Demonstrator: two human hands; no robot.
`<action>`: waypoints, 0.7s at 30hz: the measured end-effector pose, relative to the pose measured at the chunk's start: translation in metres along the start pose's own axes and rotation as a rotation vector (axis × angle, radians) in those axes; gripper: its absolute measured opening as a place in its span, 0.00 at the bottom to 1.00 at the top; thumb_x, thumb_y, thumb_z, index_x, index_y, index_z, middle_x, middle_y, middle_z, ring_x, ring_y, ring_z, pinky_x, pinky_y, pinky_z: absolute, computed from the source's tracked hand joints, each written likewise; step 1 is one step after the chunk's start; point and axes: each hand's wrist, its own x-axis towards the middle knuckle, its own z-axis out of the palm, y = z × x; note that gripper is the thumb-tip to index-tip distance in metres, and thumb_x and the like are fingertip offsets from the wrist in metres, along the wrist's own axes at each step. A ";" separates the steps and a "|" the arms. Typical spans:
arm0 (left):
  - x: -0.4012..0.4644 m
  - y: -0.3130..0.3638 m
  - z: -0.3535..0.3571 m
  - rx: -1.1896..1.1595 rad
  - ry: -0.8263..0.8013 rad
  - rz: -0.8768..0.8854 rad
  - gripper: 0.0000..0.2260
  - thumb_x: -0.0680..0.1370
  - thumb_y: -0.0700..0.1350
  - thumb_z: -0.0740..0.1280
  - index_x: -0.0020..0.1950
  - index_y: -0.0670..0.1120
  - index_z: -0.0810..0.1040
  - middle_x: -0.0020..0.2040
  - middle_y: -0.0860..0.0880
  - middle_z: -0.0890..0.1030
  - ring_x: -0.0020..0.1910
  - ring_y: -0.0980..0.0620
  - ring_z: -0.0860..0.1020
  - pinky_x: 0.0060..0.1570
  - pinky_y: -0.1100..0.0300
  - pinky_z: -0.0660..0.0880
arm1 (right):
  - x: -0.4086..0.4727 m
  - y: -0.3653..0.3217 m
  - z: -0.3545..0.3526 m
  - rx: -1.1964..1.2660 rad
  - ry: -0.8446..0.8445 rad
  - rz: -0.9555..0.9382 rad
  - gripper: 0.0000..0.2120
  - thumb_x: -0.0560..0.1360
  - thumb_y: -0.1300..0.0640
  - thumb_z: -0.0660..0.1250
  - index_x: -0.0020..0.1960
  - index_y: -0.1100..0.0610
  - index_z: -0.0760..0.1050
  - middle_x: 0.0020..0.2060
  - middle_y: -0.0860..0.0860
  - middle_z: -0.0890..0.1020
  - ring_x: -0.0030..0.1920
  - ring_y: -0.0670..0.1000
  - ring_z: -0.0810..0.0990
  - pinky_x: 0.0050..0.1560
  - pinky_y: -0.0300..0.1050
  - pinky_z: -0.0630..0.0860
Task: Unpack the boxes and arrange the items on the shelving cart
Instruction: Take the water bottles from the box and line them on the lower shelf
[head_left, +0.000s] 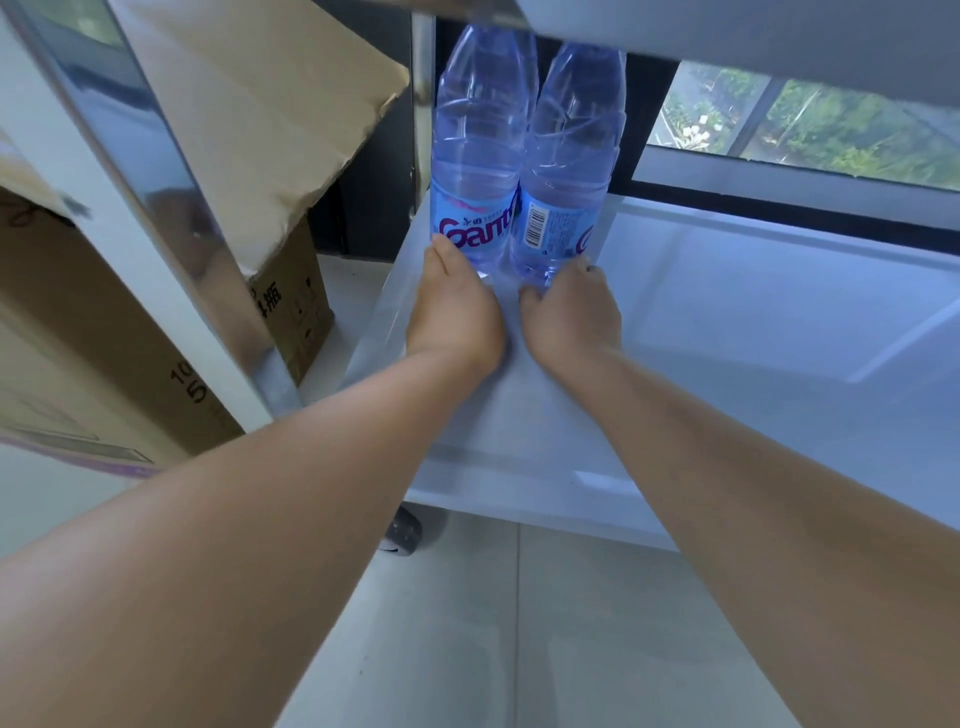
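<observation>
Nearest, both forearms reaching in over the front edge of the cart's lower shelf (727, 322), toward its far left corner. Left hand (453, 306) curled round the base of the left bottle (480, 156), thumb up against the label; right hand (571, 312) gripping the base of the right bottle (569, 171) the same way, fingertips wrapped behind and out of sight. Both bottles upright, touching one another, standing beside the cart's corner post (422, 104). Risks from here, judged only from the layout: tall, narrow bottles held low at the base, so likely to tip if pushed sideways or let go before sitting flat; smooth, glossy shelf, so liable to slide under a nudge; one bottle toppling likely to take its neighbour along, given the contact between them. Upper shelf (779, 41) close overhead, so possible knock against the caps on any lift. Hard to make out: caps and necks cut off by the upper shelf; whether the bottoms rest fully on the shelf hidden behind the hands; label print partly covered. To the left, a cardboard box (130, 338) with an open flap (249, 130), contents not visible. Below the shelf's front left corner, a castor (402, 532) only partly showing. Farthest, a window (805, 124) with blurred greenery beyond.
</observation>
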 end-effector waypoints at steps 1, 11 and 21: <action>-0.005 0.001 -0.003 0.034 -0.034 0.023 0.30 0.79 0.41 0.57 0.77 0.39 0.45 0.75 0.43 0.55 0.72 0.45 0.60 0.68 0.53 0.62 | -0.006 -0.002 -0.004 0.004 -0.020 -0.020 0.23 0.79 0.55 0.58 0.69 0.67 0.60 0.64 0.61 0.69 0.63 0.60 0.71 0.57 0.48 0.68; -0.063 -0.014 -0.066 0.305 -0.253 0.314 0.18 0.81 0.44 0.55 0.70 0.40 0.62 0.67 0.42 0.68 0.63 0.43 0.70 0.54 0.56 0.67 | -0.092 -0.017 -0.035 -0.096 -0.112 -0.221 0.18 0.80 0.53 0.57 0.66 0.60 0.65 0.63 0.56 0.70 0.62 0.58 0.71 0.56 0.51 0.68; -0.137 -0.021 -0.201 0.341 -0.287 0.571 0.19 0.77 0.55 0.50 0.54 0.48 0.76 0.44 0.52 0.76 0.40 0.54 0.75 0.44 0.59 0.72 | -0.169 -0.082 -0.094 -0.002 -0.146 -0.475 0.13 0.78 0.49 0.57 0.56 0.56 0.73 0.51 0.50 0.77 0.53 0.52 0.75 0.52 0.49 0.72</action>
